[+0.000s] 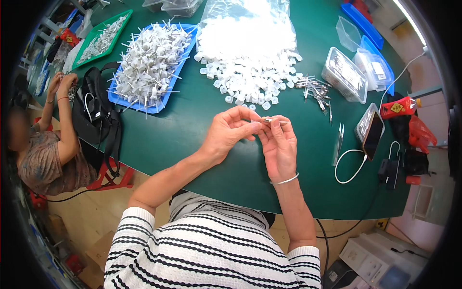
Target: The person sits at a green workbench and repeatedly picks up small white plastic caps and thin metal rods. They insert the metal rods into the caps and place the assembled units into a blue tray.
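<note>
My left hand (230, 131) and my right hand (279, 144) meet above the green table (192, 130). Together they pinch a small white piece with a thin metal pin (270, 120) between the fingertips. Just beyond them lies a big heap of small white plastic caps (250, 67), spilling out of a clear bag. A small bunch of metal pins (315, 89) lies to the right of the heap. A silver bangle sits on my right wrist.
A blue tray (151, 65) piled with white assembled parts stands at the back left, a green tray (101, 38) behind it. Clear plastic boxes (344, 74), a phone (371, 135) with white cable, and tweezers (338, 142) are at the right. Another person (48, 144) sits at far left beside a black bag (98, 115).
</note>
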{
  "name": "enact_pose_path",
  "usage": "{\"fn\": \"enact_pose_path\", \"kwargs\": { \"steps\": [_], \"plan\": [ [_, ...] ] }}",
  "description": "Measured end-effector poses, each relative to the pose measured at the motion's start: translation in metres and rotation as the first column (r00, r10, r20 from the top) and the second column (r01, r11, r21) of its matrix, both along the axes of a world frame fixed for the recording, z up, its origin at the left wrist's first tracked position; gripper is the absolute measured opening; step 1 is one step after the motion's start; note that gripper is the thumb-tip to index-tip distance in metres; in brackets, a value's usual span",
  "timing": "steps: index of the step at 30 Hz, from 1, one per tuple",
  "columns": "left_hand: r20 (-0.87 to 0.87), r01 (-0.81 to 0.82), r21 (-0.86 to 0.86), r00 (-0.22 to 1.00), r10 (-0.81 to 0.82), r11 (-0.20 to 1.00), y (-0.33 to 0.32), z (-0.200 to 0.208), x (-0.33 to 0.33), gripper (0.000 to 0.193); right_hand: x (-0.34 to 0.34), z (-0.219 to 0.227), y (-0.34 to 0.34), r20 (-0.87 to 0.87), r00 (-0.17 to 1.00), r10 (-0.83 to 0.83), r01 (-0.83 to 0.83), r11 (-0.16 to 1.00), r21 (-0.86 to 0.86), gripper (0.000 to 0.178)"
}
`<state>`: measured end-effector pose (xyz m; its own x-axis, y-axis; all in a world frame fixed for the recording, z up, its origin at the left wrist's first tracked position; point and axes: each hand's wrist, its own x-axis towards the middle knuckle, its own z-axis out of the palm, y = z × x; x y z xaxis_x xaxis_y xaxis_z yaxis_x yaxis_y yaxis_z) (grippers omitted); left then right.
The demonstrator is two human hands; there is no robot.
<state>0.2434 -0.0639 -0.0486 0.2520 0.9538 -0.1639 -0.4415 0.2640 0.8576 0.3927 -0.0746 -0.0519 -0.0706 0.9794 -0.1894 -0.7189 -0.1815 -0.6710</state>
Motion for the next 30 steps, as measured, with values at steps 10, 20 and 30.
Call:
{"fn": "enact_pose_path", "kwargs": {
  "steps": [10,20,30],
  "plan": [
    [-0.01,-0.033,-0.031,0.999,0.033,0.999,-0.001,0.003,0.005,0.012,-0.004,-0.001,-0.004,0.002,1.0,-0.025,0.025,0.999,0.046,0.014],
    [0.076,-0.084,-0.053,0.993,0.088,0.995,-0.004,0.002,0.012,0.011,-0.009,0.002,-0.007,-0.051,0.997,-0.056,0.059,0.997,0.05,0.013],
    [0.187,-0.07,-0.127,0.978,0.093,0.989,-0.004,0.007,0.004,0.013,-0.003,0.006,-0.005,0.028,0.992,-0.119,0.117,0.99,0.078,0.012]
  ]
}}
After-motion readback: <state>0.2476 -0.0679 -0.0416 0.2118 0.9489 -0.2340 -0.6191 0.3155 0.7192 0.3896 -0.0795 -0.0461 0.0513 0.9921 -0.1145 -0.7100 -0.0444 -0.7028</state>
